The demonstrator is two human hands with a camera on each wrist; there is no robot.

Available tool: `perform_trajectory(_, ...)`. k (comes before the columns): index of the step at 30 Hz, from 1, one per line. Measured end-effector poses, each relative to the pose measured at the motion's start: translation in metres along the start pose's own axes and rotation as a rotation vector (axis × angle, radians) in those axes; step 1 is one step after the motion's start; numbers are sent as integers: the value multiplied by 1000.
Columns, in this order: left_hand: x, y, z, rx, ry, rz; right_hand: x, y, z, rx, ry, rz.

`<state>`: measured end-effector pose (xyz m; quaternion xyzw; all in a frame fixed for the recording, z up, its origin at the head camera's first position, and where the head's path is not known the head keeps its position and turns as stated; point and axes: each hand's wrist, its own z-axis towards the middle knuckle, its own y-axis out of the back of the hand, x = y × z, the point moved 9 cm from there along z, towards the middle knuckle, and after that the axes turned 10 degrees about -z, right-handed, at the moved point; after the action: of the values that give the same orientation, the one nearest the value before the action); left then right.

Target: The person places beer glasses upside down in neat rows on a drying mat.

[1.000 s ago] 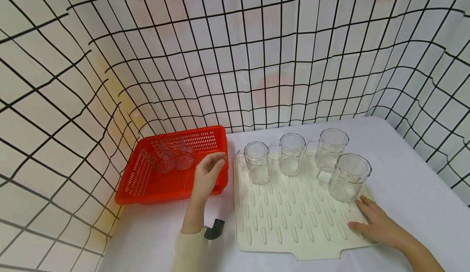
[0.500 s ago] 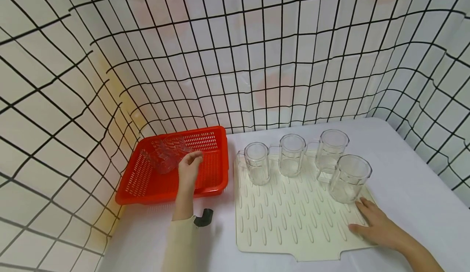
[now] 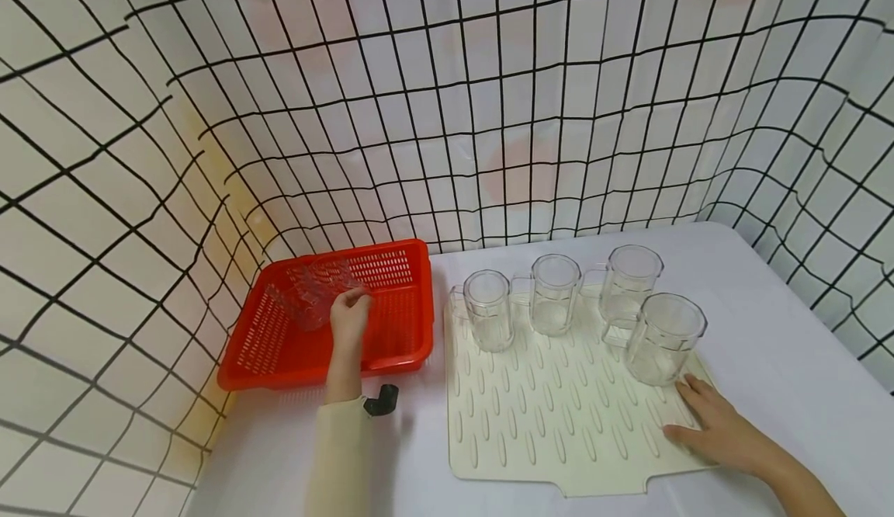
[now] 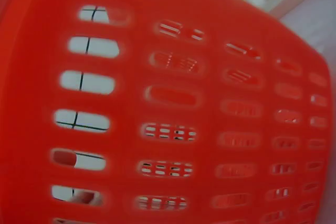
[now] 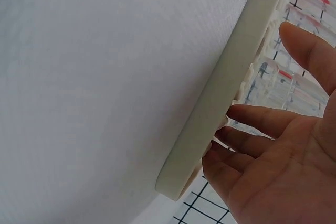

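Observation:
In the head view, my left hand (image 3: 351,317) reaches over the red basket (image 3: 233,369) with its fingers curled at a piece of clear glassware, mostly hidden behind the hand. More clear glassware (image 3: 310,307) lies beside it, tinted by the red plastic. Through slots in the basket wall (image 4: 205,119), a bit of finger (image 4: 84,196) shows in the left wrist view. My right hand (image 3: 719,428) rests spread at the right edge of the cream draining mat (image 3: 531,424), fingertips close to the front glass mug (image 3: 663,338). The right wrist view shows those fingertips (image 5: 236,111) against the mat's edge (image 5: 215,87).
Three more glass mugs stand upright along the mat's back: a left one (image 3: 489,311), a middle one (image 3: 555,296) and a right one (image 3: 631,280). Black wire grid (image 3: 503,105) walls the white table (image 3: 789,331) at the back and sides.
My left hand has moved left and inward over the glassware in the basket, its fingers drawing together there. My right hand and the mugs on the mat have stayed put.

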<state>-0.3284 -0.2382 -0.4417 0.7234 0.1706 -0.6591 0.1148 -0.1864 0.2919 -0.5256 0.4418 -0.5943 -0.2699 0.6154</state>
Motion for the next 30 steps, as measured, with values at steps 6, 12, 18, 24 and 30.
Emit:
perform_trajectory(6,3,2,10,-18,115,23,-1,1,-1,-6,0,12)
perform_trajectory(12,12,0,16,56,232,12,-1,0,-1,-9,2,10)
perform_trajectory(18,16,-3,20,101,260,-29,-1,1,-2,-15,3,13)
perform_trajectory(24,14,-5,20,117,249,-66,-1,1,-2,-13,0,16)
perform_trajectory(30,5,-2,12,52,180,-126,-1,1,-2,-12,1,16)
